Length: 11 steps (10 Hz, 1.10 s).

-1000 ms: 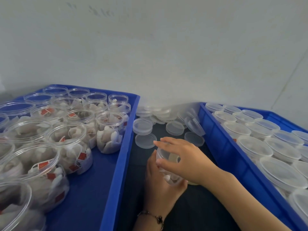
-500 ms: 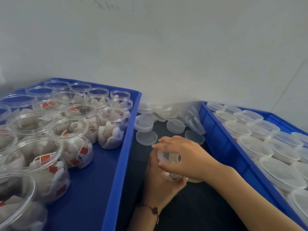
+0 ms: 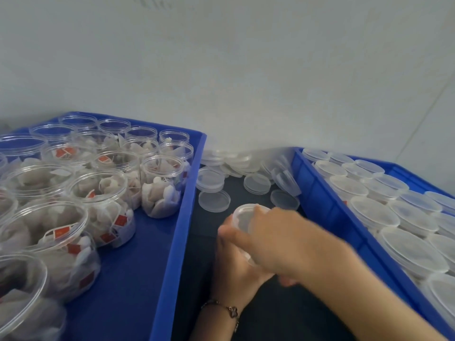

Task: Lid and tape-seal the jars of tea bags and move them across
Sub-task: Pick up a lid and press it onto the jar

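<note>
A lidded jar (image 3: 246,221) stands on the dark bench (image 3: 283,313) at about 6 o'clock, between two blue trays. The left hand (image 3: 235,271) grips its body, fingers curled round it; the right hand (image 3: 283,239), blurred, lies over the lid with fingers wrapped round its rim. The left tray (image 3: 170,242), at 8 o'clock, holds open jars of tea bags (image 3: 160,185) with red tags whose print is too small to read. The right tray (image 3: 327,205), at 4 o'clock, holds lidded jars (image 3: 374,211). Loose clear lids (image 3: 214,200) lie at 12 o'clock of the hands. A bracelet (image 3: 227,310) circles the left wrist.
</note>
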Available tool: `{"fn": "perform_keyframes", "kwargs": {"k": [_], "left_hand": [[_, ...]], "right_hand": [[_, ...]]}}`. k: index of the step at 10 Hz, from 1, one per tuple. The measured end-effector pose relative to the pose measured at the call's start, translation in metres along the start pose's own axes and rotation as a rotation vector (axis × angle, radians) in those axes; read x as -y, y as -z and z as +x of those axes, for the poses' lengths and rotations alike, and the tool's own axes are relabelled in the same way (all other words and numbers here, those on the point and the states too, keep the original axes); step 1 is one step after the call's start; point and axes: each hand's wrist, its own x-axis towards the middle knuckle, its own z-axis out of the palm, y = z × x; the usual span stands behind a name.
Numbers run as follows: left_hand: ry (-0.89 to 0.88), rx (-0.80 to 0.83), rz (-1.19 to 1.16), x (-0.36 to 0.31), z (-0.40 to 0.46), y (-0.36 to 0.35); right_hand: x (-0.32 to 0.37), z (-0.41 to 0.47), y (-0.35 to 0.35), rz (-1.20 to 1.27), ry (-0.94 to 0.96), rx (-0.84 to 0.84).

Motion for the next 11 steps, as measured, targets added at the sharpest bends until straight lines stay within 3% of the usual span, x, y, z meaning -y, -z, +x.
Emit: {"fn": "perform_keyframes", "kwargs": {"k": [1, 2, 3, 4, 5, 6, 7, 8, 9, 10, 11], "left_hand": [[-0.015, 0.057, -0.07, 0.006, 0.0, 0.0], [0.0, -0.004, -0.047, 0.008, -0.003, 0.0], [-0.024, 0.032, 0.016, 0.003, -0.004, 0.0], [0.004, 0.02, 0.08, 0.006, 0.001, -0.003], [0.013, -0.006, 0.1, 0.01, 0.001, -0.005], [-0.018, -0.008, 0.077, 0.013, -0.001, 0.0], [-0.032, -0.025, -0.004, 0.016, 0.002, -0.001], [0.092, 0.021, -0.07, 0.013, 0.007, -0.002], [0.025, 0.032, -0.158, 0.02, 0.012, 0.001], [0.002, 0.037, -0.091, 0.021, 0.016, 0.005], [-0.041, -0.094, 0.133, 0.007, 0.01, 0.007]], "right_hand": [[-0.018, -0.009, 0.038, 0.169, 0.018, -0.039], [-0.03, 0.007, 0.037, 0.063, 0.239, -0.062], [-0.028, 0.022, 0.0, 0.089, 0.364, 0.057], [-0.022, 0.027, -0.034, 0.1, 0.307, -0.259], [-0.007, 0.027, -0.046, 0.124, 0.169, -0.444], [-0.003, 0.03, -0.051, 0.102, 0.133, -0.491], [-0.022, 0.032, -0.042, 0.73, 0.171, -0.424], [-0.064, 0.04, -0.052, 1.077, -0.073, -0.532], [-0.1, 0.038, -0.094, 0.46, -0.065, -0.145], [-0.112, 0.031, -0.131, 0.132, 0.019, -0.095], [-0.105, 0.021, -0.146, 0.176, 0.015, -0.408]]}}
